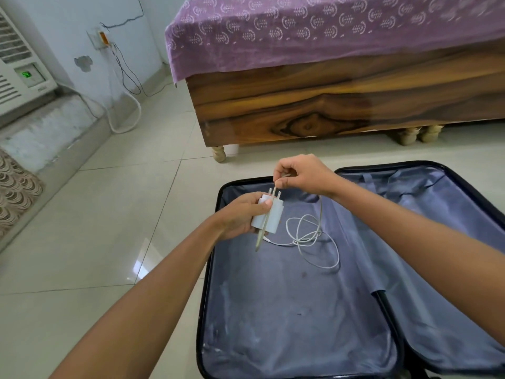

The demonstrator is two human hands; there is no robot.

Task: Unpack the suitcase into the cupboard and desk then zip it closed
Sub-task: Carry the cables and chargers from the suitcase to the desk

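Note:
A dark suitcase [211,269] lies open flat on the floor, its two halves lined with grey-blue fabric. Over its left half my left hand [237,214] grips a white charger plug [269,216], prongs pointing up. My right hand [303,175] pinches the charger's white cable [314,236] just above the prongs. A strand of cable runs down across the plug's face. The remaining cable hangs in loose loops down onto the lining. I see nothing else inside the suitcase.
A wooden bed [328,105] with a purple patterned cover stands just beyond the suitcase. To the left are pale floor tiles [109,214], a wall socket with hanging wires [105,41], a white air-conditioning unit [19,67] and a patterned mat [16,192].

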